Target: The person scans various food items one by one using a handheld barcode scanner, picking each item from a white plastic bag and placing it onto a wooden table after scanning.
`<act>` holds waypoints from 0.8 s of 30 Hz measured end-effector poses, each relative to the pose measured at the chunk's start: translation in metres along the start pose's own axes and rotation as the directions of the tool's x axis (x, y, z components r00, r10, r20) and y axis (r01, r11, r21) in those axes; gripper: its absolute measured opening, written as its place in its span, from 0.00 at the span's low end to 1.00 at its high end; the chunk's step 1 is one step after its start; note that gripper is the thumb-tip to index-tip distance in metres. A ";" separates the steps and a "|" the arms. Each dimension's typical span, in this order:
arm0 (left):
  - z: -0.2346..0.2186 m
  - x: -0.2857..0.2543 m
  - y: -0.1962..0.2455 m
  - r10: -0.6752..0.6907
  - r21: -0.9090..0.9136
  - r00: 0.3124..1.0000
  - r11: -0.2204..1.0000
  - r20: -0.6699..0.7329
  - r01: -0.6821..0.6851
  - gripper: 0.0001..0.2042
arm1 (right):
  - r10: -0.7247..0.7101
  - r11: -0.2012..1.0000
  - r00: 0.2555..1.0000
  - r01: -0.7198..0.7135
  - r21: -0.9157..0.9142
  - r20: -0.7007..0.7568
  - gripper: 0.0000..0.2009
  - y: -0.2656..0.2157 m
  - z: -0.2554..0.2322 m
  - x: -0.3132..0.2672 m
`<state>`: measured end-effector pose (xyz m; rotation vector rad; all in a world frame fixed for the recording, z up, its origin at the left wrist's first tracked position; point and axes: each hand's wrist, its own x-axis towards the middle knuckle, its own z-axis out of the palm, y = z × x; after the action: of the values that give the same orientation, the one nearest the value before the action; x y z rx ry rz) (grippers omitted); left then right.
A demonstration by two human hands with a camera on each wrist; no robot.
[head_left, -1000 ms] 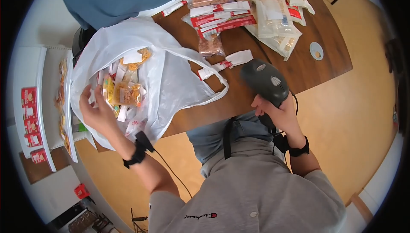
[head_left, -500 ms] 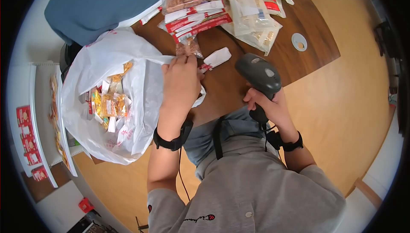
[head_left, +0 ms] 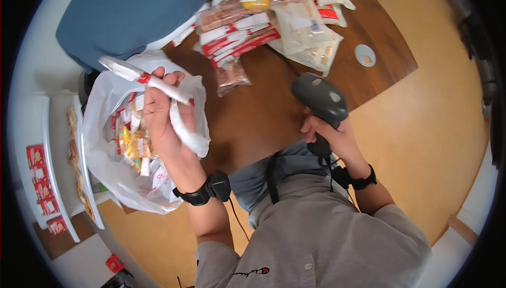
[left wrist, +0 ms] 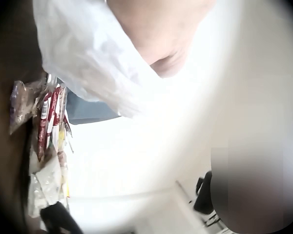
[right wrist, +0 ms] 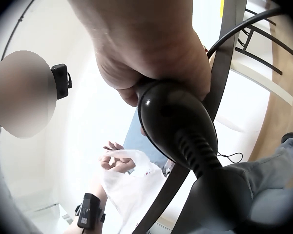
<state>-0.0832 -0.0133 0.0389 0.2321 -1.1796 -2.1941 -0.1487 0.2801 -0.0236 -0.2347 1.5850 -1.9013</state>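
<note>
In the head view, my left hand (head_left: 164,125) is raised beside the white plastic bag (head_left: 100,156). Its curled fingers hold a long white packet with a red band (head_left: 126,70), and a bag handle (head_left: 184,132) crosses the palm. Yellow, orange and red snack packs (head_left: 136,143) lie inside the bag. My right hand (head_left: 340,136) grips the handle of a dark barcode scanner (head_left: 319,96), its head over the table edge. White plastic film (left wrist: 83,48) covers part of the hand in the left wrist view. The right wrist view shows the scanner grip (right wrist: 176,126) with its cord.
Red-and-white stick packs (head_left: 240,40), a brown pack (head_left: 232,77) and pale bags (head_left: 305,29) are piled at the table's back. A blue cloth-like cover (head_left: 137,8) stands at back left. Shelves hold red boxes (head_left: 39,174) at left. A small round disc (head_left: 365,55) is at right.
My left hand moved from the bag to the white packet on the table, picked it up and came back left and up. The bag's handle rose with it. The right hand stayed on the scanner.
</note>
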 end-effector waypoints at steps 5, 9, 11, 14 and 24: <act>-0.032 0.002 0.023 0.005 -0.363 0.988 0.930 0.155 0.052 0.16 | -0.043 0.999 0.999 0.043 0.017 -0.016 0.12 0.008 0.003 0.002; -0.052 -0.006 0.036 0.047 -0.539 0.965 0.836 0.258 0.104 0.18 | -0.042 0.997 0.999 0.042 0.058 -0.012 0.12 0.004 0.007 0.002; -0.061 -0.015 0.037 -0.031 -0.480 0.894 0.835 0.448 0.269 0.20 | -0.030 0.998 0.999 0.031 0.055 -0.026 0.09 0.002 0.010 0.001; -0.060 -0.040 0.038 -0.206 -0.144 0.938 0.957 0.278 0.253 0.20 | -0.029 0.999 0.999 0.030 -0.045 0.029 0.05 -0.002 0.012 -0.002; -0.045 -0.109 0.034 0.197 0.993 0.980 -0.107 -0.018 0.040 0.11 | -0.238 0.857 0.871 0.397 -0.329 0.430 0.21 -0.017 0.068 0.002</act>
<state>0.0370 0.0075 0.0252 0.9134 -2.4625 -0.5368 -0.1214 0.2243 0.0091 -1.0488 1.7287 -1.5968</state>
